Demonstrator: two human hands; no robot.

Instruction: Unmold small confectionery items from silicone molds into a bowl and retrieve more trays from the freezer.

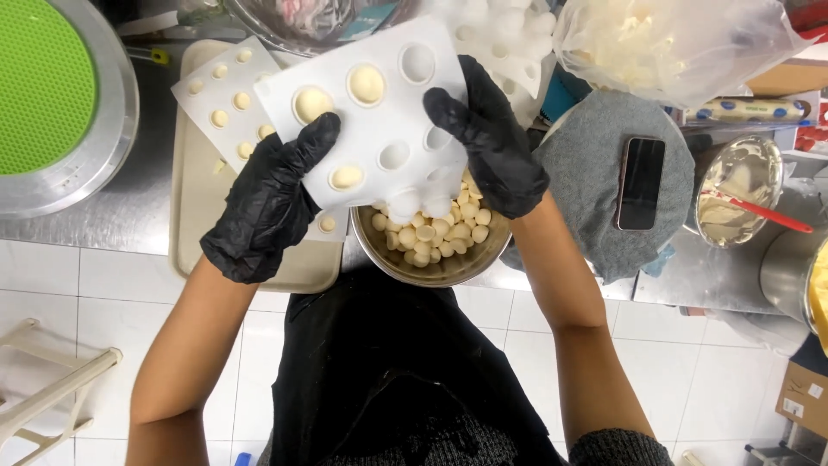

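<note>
Two gloved hands, left hand [269, 200] and right hand [489, 142], clamp white silicone mould [379, 129]; metal bowl [448, 267] of pale domes directly beneath.

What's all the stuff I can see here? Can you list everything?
Mould: one, white, some cups filled with cream domes, held over the bowl.
Bowl: one, metal, full of cream domes, at the counter edge.
Second mould: one, white, on the beige tray.
Green mat: one, in a round metal pan, far left.
Phone: one, black, on a grey cloth.
Plastic bag: one, clear, top right.
Small bowl: one, metal, with a red spatula.
Left hand: black glove, gripping the mould.
Right hand: black glove, gripping the mould.
</note>
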